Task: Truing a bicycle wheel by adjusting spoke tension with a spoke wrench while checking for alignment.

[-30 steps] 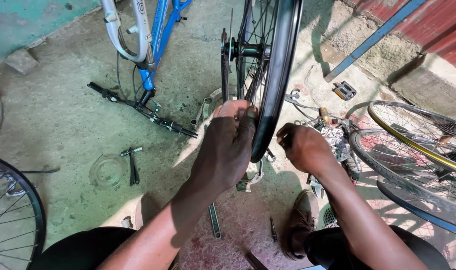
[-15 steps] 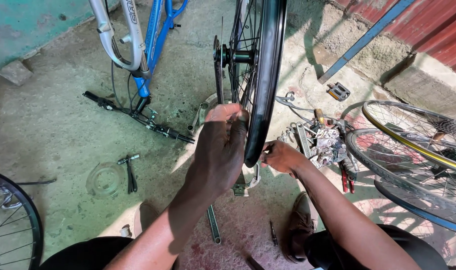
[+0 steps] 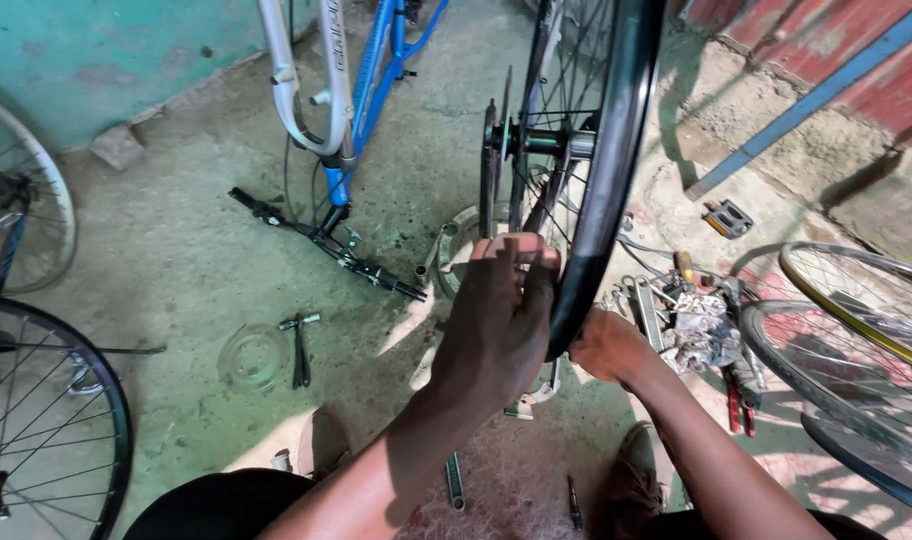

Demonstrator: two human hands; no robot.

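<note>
Head view showed a black bicycle wheel (image 3: 601,190) standing upright at centre, over the concrete floor (image 3: 176,260). The left hand (image 3: 496,325) clasped its lower rim, fingers against the spokes. The right hand (image 3: 606,345) pressed the tyre from behind; its grip could not be told. Tools (image 3: 696,320) lay beside.

Top of upright black wheel (image 3: 616,180) cut off by upper edge. Right hand (image 3: 606,345) partly hidden behind the tyre; fingers and grip not readable. Left hand (image 3: 501,320) covers the rim's lower stretch; fingertips tucked among spokes. Blue frame (image 3: 376,90) cut at top. Wheels at left (image 3: 46,420) and right (image 3: 856,320) cropped by edges. Tool pile (image 3: 701,325) too cluttered to identify.
</note>
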